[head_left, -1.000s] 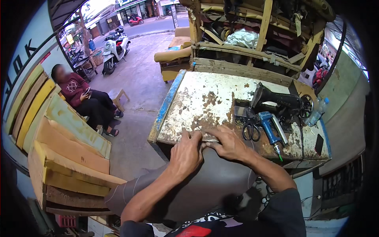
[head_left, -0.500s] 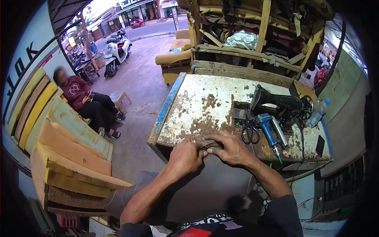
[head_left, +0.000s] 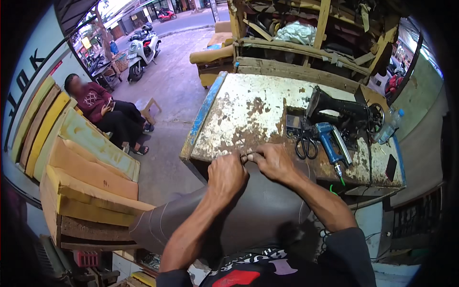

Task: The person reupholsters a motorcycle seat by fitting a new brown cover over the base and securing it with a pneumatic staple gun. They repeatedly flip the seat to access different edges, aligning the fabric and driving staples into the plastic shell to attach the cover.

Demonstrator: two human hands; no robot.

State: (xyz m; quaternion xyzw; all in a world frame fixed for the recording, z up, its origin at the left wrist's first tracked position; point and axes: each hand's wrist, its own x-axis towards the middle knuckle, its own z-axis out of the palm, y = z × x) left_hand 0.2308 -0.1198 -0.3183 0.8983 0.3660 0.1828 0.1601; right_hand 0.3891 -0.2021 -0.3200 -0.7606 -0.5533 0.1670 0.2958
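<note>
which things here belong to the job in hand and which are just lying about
In hand:
- brown sheet, its edge pinched by the left hand and right hand

Untouched on the worn table, though some may be tools for it:
- black sewing machine
- scissors
- blue gun-shaped tool
- plastic bottle

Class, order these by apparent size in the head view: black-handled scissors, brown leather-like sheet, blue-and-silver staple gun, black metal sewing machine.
1. Brown sheet
2. Sewing machine
3. Staple gun
4. Scissors

The sheet (head_left: 260,208) is dark grey-brown, pale-lined. It spreads along the table's (head_left: 234,105) near side, far edge bunched.
</note>
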